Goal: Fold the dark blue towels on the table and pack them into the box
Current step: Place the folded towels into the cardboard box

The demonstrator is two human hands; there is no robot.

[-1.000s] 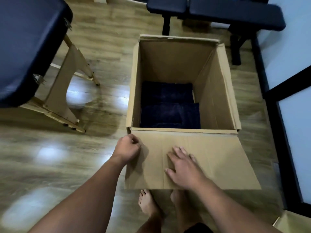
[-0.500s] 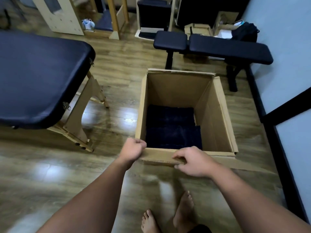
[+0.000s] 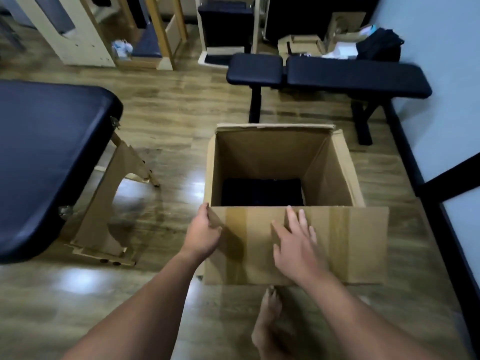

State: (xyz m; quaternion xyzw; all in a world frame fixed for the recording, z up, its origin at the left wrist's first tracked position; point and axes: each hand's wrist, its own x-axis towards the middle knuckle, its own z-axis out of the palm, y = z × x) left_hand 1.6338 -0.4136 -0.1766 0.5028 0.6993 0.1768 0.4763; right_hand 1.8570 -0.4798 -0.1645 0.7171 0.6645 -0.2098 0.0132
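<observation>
A padded counter with a smooth dark blue vinyl top and pale wooden folding legs fills the left side, standing on a glossy wood-grain floor. To its right, the left hand grips the near left corner of a tall, square, brown cardboard box, fingers curled round the edge where the front flap begins. That flap hangs outward toward the viewer, flat and creased, with strips of shiny tape across it. The right hand lies on the flap with its fingers straight and spread, holding nothing. Deep inside the box, dark blue towels lie on the bottom; they look folded, though the shadow blurs their edges. A bare foot stands on the floor just below the flap. Behind the box stands a black padded bench on dark legs, and further right a pale blue wall.
</observation>
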